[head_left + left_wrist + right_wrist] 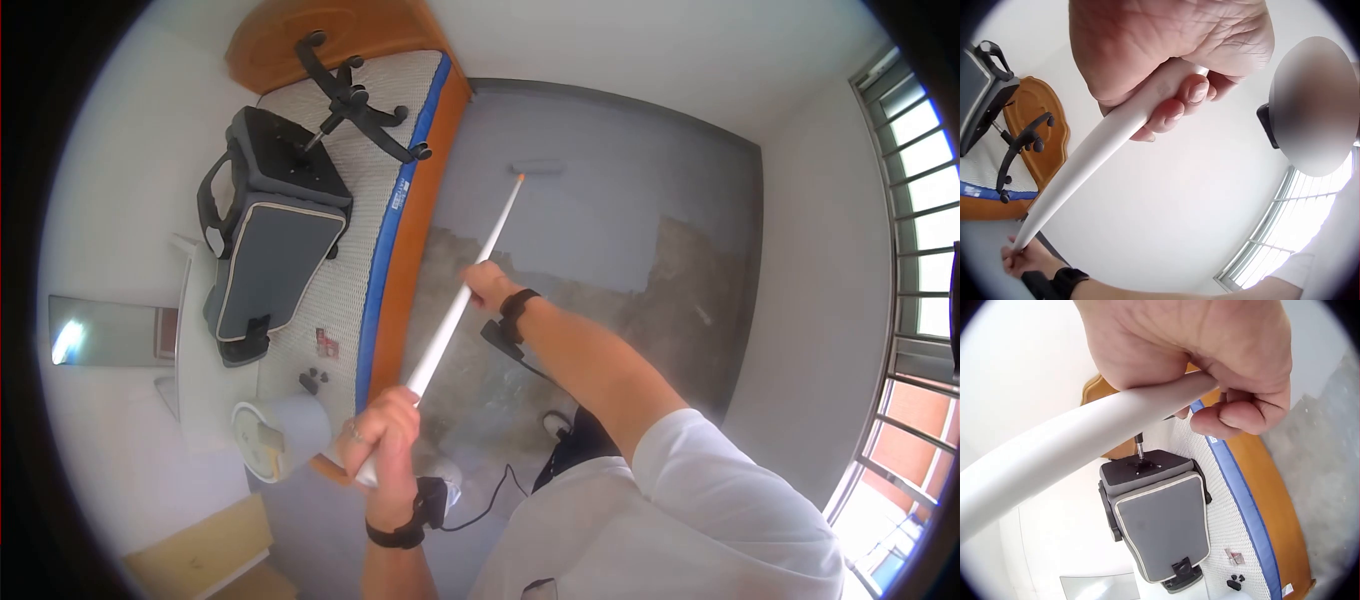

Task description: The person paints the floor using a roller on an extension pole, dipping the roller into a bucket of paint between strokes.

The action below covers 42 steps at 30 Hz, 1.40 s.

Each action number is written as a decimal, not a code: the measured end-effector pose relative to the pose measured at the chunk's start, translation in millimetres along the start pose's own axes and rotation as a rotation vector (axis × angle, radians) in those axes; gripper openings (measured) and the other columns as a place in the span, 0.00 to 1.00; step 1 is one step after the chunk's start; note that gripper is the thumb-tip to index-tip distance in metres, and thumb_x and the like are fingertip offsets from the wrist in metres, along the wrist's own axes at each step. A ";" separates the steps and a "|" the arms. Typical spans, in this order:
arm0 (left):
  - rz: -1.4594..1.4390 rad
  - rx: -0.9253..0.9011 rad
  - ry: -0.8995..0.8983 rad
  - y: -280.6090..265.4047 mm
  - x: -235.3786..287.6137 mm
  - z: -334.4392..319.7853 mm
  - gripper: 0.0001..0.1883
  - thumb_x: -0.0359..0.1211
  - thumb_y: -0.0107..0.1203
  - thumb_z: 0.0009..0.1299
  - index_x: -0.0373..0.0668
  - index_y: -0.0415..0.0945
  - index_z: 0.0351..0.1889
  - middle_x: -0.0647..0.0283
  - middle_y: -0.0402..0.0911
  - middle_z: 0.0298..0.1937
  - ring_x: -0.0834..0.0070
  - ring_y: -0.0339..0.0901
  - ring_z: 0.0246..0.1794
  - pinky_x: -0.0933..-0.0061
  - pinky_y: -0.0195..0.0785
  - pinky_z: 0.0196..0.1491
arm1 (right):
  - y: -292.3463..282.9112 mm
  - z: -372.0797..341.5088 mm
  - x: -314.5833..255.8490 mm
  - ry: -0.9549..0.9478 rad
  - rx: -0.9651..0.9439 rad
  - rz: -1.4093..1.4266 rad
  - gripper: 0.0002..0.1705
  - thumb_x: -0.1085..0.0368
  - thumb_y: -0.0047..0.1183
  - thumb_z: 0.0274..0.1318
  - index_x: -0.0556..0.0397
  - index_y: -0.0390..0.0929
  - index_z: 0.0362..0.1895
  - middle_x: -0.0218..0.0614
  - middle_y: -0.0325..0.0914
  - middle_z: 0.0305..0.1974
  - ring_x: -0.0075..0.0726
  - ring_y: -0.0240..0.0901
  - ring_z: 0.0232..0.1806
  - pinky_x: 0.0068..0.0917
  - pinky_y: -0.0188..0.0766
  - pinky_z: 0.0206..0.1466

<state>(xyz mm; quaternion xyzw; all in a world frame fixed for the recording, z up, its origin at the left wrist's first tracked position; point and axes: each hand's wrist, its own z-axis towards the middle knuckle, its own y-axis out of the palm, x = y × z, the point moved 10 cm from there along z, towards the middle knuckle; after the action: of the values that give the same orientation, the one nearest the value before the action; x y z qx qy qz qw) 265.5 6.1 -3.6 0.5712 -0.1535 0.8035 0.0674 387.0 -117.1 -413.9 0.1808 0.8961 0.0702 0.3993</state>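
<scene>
A paint roller (540,167) on a long white pole (442,345) lies against the grey floor at the far end of the room. My left hand (385,430) grips the near end of the pole, its fingers curled round it in the left wrist view. Farther up, my right hand (488,284) holds the same pole, with fingers bent beneath it in the right wrist view. Smooth grey paint (590,225) covers the floor around the roller. Closer to me the floor shows patchy bare concrete (540,335).
Along the left stands a bed with a wooden frame (408,270) and blue-edged mattress (375,290). An overturned office chair (285,265) lies on it. A white bucket (300,430) stands near the bed's lower end. Walls border the floor, and a barred window (920,200) is at right.
</scene>
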 end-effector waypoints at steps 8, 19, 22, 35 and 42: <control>0.459 -0.034 -0.275 -35.9 8.9 -65.6 0.11 0.23 0.49 0.65 0.38 0.63 0.20 0.61 0.69 0.20 0.72 0.67 0.21 0.75 0.68 0.34 | 19.8 -25.8 63.0 0.042 0.041 -0.030 0.17 0.62 0.48 0.56 0.66 0.74 0.24 0.46 0.74 0.19 0.39 0.72 0.17 0.38 0.64 0.16; 1.269 -0.385 -0.165 -80.3 13.8 -151.6 0.09 0.24 0.52 0.62 0.38 0.67 0.20 0.60 0.72 0.21 0.70 0.71 0.22 0.73 0.68 0.30 | 76.5 -86.7 201.9 0.265 -0.011 0.139 0.09 0.66 0.49 0.55 0.61 0.73 0.27 0.44 0.71 0.21 0.39 0.69 0.16 0.37 0.60 0.15; 1.026 -0.311 -0.125 -79.4 24.1 -150.2 0.09 0.24 0.52 0.61 0.38 0.66 0.20 0.59 0.71 0.21 0.69 0.71 0.22 0.71 0.69 0.30 | 79.1 -92.2 193.4 0.284 0.011 0.176 0.09 0.66 0.49 0.55 0.60 0.73 0.28 0.42 0.71 0.21 0.39 0.68 0.17 0.36 0.60 0.15; -0.023 -0.106 0.092 -18.2 81.7 -122.3 0.09 0.26 0.51 0.60 0.38 0.65 0.19 0.59 0.70 0.20 0.66 0.70 0.23 0.67 0.70 0.30 | -41.4 -70.4 19.0 -0.092 0.202 0.247 0.12 0.66 0.49 0.58 0.63 0.79 0.29 0.43 0.74 0.26 0.34 0.72 0.30 0.36 0.69 0.33; -0.280 -0.057 0.284 -42.5 188.8 -111.7 0.15 0.41 0.51 0.69 0.45 0.68 0.22 0.61 0.73 0.24 0.68 0.74 0.25 0.65 0.67 0.27 | -59.7 -104.7 25.6 0.001 0.223 0.941 0.07 0.72 0.48 0.60 0.63 0.75 0.39 0.43 0.72 0.32 0.39 0.71 0.32 0.35 0.72 0.37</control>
<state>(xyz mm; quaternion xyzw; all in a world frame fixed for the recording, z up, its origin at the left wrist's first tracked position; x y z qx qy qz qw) 113.5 69.7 147.3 0.4656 -0.0842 0.8542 0.2156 277.7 -160.6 -377.4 0.6082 0.7193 0.1468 0.3017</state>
